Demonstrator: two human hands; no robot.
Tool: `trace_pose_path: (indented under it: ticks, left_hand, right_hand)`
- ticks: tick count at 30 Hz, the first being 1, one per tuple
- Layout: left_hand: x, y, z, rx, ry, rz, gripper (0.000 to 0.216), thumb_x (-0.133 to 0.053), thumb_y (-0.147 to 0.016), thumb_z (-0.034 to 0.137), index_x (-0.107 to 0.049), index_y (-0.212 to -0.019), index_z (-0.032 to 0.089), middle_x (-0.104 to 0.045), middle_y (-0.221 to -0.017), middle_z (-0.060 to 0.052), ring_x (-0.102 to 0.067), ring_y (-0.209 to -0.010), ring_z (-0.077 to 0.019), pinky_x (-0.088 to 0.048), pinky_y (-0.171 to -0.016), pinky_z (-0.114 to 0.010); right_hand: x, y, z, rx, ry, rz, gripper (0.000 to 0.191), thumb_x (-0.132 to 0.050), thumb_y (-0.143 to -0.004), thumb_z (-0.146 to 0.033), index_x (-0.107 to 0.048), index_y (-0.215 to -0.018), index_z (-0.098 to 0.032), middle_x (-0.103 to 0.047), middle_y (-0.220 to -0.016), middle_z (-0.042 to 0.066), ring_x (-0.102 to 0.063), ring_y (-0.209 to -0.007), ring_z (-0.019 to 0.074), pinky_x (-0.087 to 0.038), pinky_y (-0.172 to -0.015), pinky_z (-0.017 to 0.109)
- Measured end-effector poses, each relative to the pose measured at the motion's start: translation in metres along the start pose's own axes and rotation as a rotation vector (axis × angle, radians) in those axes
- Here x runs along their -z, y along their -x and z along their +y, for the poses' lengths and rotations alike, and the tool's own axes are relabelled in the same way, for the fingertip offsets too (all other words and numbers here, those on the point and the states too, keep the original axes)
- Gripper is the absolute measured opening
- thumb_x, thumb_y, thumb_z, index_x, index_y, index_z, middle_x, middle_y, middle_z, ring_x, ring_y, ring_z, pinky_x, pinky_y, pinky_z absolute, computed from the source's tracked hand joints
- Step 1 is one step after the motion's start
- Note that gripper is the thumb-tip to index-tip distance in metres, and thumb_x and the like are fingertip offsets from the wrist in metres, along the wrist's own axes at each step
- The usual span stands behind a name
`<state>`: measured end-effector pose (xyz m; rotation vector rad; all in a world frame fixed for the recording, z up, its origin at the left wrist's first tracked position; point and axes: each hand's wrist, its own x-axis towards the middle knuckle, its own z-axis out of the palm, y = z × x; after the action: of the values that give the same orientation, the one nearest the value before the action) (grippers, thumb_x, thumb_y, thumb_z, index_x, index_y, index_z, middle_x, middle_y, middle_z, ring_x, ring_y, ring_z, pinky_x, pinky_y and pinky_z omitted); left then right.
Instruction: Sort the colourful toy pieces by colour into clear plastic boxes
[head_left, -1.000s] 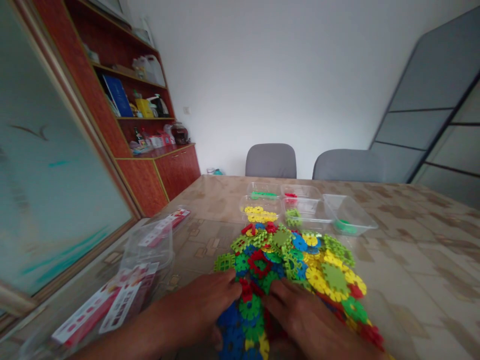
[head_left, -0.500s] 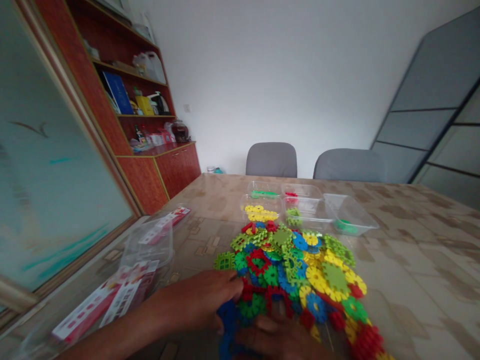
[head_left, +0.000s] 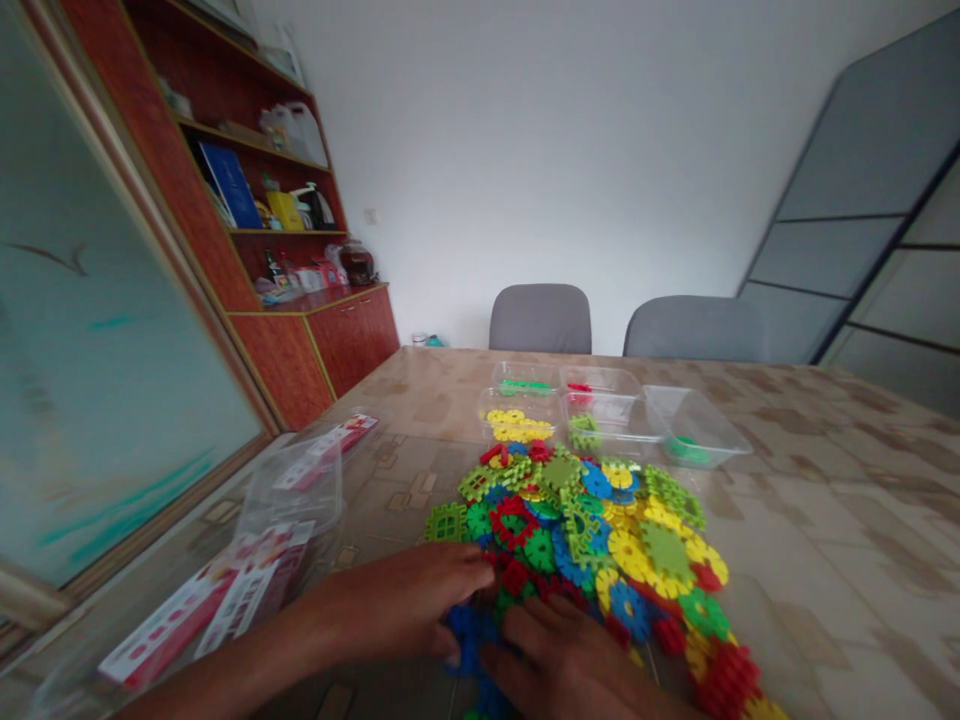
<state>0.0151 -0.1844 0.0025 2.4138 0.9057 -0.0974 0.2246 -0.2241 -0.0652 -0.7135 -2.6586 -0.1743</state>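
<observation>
A heap of plastic interlocking pieces (head_left: 577,530) in red, yellow, blue and green lies before me, mostly flower-like discs and notched squares. At its near left edge is my left hand (head_left: 427,590), with thumb and fingers apart around red and blue pieces (head_left: 465,630). My right hand (head_left: 562,650) reaches over the near side of the heap, its fingers spread and bent down onto dark red and blue pieces. Both hands are close together, and the fingertips are partly hidden among the pieces. I see nothing lifted in either one.
Clear plastic boxes behind the heap hold yellow discs (head_left: 517,427), a lime square (head_left: 583,432), red (head_left: 579,393) and green pieces (head_left: 686,450). On the left lie a clear box (head_left: 300,490) and printed cards (head_left: 187,610). Grey chairs (head_left: 540,318) stand beyond the table.
My right hand has moved forward and up over the near pieces, covering some red ones. My left hand has shifted slightly to the right. The view has turned a little.
</observation>
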Motion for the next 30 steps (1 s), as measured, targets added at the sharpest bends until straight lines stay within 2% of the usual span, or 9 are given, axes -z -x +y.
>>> trace_pose_path:
  ticks: [2, 5, 12, 16, 18, 21, 25, 30]
  left_hand:
    - [0.002, -0.001, 0.003, -0.004, 0.011, -0.003, 0.021, -0.07, -0.076, 0.019, -0.057, -0.091, 0.021, -0.06, -0.095, -0.001, -0.057, -0.092, -0.0222, -0.041, -0.072, -0.027]
    - [0.004, -0.003, 0.006, -0.005, 0.013, -0.014, 0.018, -0.069, -0.076, 0.019, -0.056, -0.087, 0.02, -0.059, -0.092, 0.0, -0.057, -0.088, -0.0211, -0.04, -0.069, -0.026]
    - [0.002, -0.003, -0.001, 0.021, 0.052, -0.032, 0.021, -0.069, -0.077, 0.023, -0.051, -0.087, 0.021, -0.056, -0.09, 0.001, -0.055, -0.084, -0.0179, -0.036, -0.064, -0.022]
    - [0.001, -0.002, -0.003, 0.045, 0.081, -0.037, 0.026, -0.071, -0.075, 0.023, -0.049, -0.091, 0.022, -0.055, -0.089, 0.003, -0.053, -0.079, -0.0155, -0.032, -0.059, -0.021]
    - [0.002, -0.002, -0.002, 0.046, 0.102, -0.046, 0.028, -0.072, -0.074, 0.021, -0.051, -0.092, 0.022, -0.056, -0.09, 0.003, -0.052, -0.079, -0.0148, -0.032, -0.059, -0.021]
    - [0.004, -0.003, 0.0, 0.037, 0.128, -0.039, 0.027, -0.073, -0.073, 0.016, -0.055, -0.091, 0.022, -0.057, -0.088, 0.004, -0.053, -0.08, -0.014, -0.033, -0.063, -0.02]
    - [0.003, -0.006, 0.0, 0.042, 0.21, 0.032, 0.02, -0.073, -0.072, 0.015, -0.059, -0.084, 0.021, -0.055, -0.078, 0.006, -0.051, -0.073, -0.0117, -0.032, -0.06, -0.019]
    - [-0.009, -0.013, -0.002, 0.084, 0.415, 0.091, 0.019, -0.071, -0.069, 0.016, -0.058, -0.082, 0.02, -0.05, -0.068, 0.007, -0.047, -0.062, -0.0096, -0.03, -0.052, -0.017]
  right_hand:
    - [0.002, 0.0, 0.0, -0.022, -0.035, -0.034, 0.031, -0.07, -0.077, -0.04, -0.058, -0.099, -0.023, -0.065, -0.091, 0.0, -0.064, -0.081, 0.019, -0.049, -0.064, 0.027]
    - [0.007, -0.001, 0.002, -0.046, -0.06, -0.085, 0.025, -0.072, -0.076, -0.039, -0.06, -0.089, -0.021, -0.065, -0.092, 0.0, -0.064, -0.083, 0.0188, -0.049, -0.067, 0.027]
    - [0.019, -0.002, 0.003, -0.048, -0.057, -0.133, 0.003, -0.062, -0.086, -0.02, -0.061, -0.088, -0.019, -0.066, -0.085, 0.001, -0.063, -0.078, 0.0168, -0.048, -0.068, 0.027]
    - [0.023, -0.002, 0.005, -0.077, -0.076, -0.147, 0.009, -0.058, -0.086, -0.012, -0.061, -0.093, -0.017, -0.067, -0.083, 0.002, -0.064, -0.074, 0.0182, -0.048, -0.067, 0.028]
    - [0.025, -0.002, 0.009, -0.128, -0.14, -0.15, 0.018, -0.056, -0.086, -0.009, -0.061, -0.101, -0.017, -0.069, -0.087, 0.003, -0.065, -0.076, 0.0181, -0.049, -0.069, 0.026]
    - [0.027, -0.001, 0.016, -0.256, -0.369, -0.157, 0.025, -0.053, -0.087, -0.006, -0.06, -0.107, -0.019, -0.069, -0.092, 0.003, -0.065, -0.082, 0.0152, -0.048, -0.071, 0.021]
    - [0.026, 0.001, 0.024, -0.416, -0.651, -0.071, 0.022, -0.047, -0.088, -0.007, -0.064, -0.095, -0.02, -0.068, -0.086, 0.0, -0.062, -0.073, 0.0112, -0.046, -0.066, 0.019]
    - [0.016, 0.003, 0.027, -0.466, -0.713, -0.018, 0.018, -0.05, -0.085, -0.009, -0.065, -0.083, -0.017, -0.065, -0.075, 0.0, -0.057, -0.064, 0.0112, -0.042, -0.06, 0.021]
